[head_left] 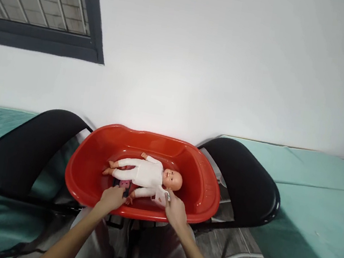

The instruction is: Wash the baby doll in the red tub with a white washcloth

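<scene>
The doll lay in the red tub, head at three o'clock; judged light, soft-bodied, best held under neck and hips. Toward five, the right hand pinched pale cloth; the left hand, at seven, showed no readable grip.

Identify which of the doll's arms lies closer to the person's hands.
The near arm, stretched toward the person's left hand; the other arm lies on the far side of the doll.

i make out a glossy red oval plastic tub beyond the left hand, thin pinkish-white cloth at the right hand, a white-suited bald doll beyond.
</scene>
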The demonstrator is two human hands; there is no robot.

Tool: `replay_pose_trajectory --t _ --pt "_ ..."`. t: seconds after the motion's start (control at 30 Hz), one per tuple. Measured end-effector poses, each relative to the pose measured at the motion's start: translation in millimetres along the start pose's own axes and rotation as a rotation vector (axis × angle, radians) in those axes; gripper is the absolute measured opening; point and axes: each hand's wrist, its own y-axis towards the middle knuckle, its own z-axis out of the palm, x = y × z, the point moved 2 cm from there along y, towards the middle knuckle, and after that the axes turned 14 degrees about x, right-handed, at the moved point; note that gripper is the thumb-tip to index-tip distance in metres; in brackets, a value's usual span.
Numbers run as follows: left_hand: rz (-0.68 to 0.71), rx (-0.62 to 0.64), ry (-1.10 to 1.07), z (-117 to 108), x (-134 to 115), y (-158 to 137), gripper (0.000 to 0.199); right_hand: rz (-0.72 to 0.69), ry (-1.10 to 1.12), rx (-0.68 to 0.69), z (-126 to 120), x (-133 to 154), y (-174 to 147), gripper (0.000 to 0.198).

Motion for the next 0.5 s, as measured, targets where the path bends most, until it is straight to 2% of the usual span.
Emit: replay_pose_trajectory --t 0.1,0.17,0.27,0.33,0.4,0.5 --pt "0.103 -0.007 0.099 1 -44 28 0.059 0.062 -0.062 -0.088 8 0 -4 0.04" --pt "0.116 0.023 0.194 7 -68 54 0.08 0.101 -0.079 -0.109 10 1 -5 0.039" --pt "0.104 0.077 0.316 21 -85 95 0.112 0.132 -0.074 -0.123 11 0 -6 0.038" --pt "0.105 0.075 0.397 31 -86 117 0.12 0.12 -0.067 -0.141 11 0 -7 0.037" --pt "0.121 0.02 0.485 39 -83 131 0.113 0.112 -0.052 -0.156 12 -1 -7 0.036" --pt "0.158 -0.121 0.547 43 -79 142 0.077 0.101 -0.025 -0.164 13 -1 -7 0.034"
